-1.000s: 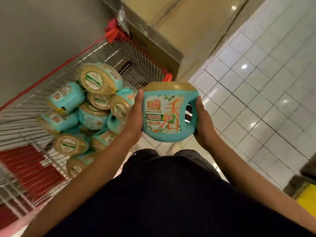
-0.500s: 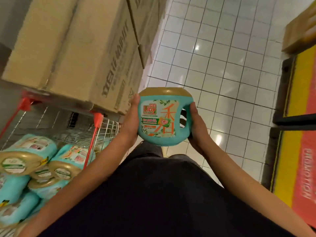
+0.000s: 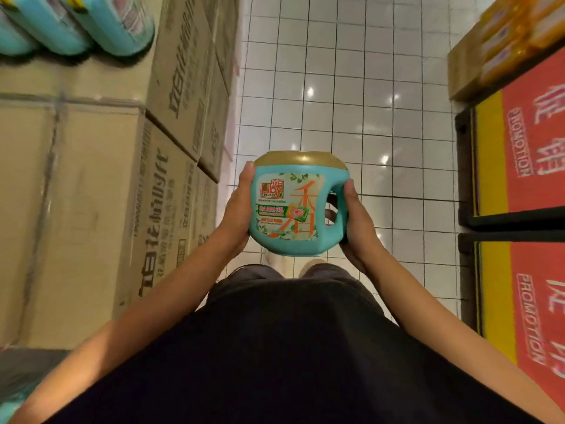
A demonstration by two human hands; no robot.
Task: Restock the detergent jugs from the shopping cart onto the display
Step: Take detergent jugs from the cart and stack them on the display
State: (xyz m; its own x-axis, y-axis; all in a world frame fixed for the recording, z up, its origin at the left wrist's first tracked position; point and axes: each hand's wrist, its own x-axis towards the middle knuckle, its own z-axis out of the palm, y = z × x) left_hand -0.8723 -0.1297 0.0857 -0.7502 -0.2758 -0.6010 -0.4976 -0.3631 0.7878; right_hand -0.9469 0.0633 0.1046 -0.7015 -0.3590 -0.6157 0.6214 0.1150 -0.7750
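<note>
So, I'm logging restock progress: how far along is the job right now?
Done: several teal jugs already sit on the stacked cardboard boxes at upper left. In hand: one Liby detergent jug, upright, held between the left hand and right hand over the tiled aisle, not yet placed. Left: setting this jug down; the cart is out of view, so the remaining count cannot be told.

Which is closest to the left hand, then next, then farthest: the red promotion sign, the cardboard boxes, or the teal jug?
1. The teal jug, held in the left hand.
2. The cardboard boxes, just to its left.
3. The red promotion sign, far right across the floor.
</note>
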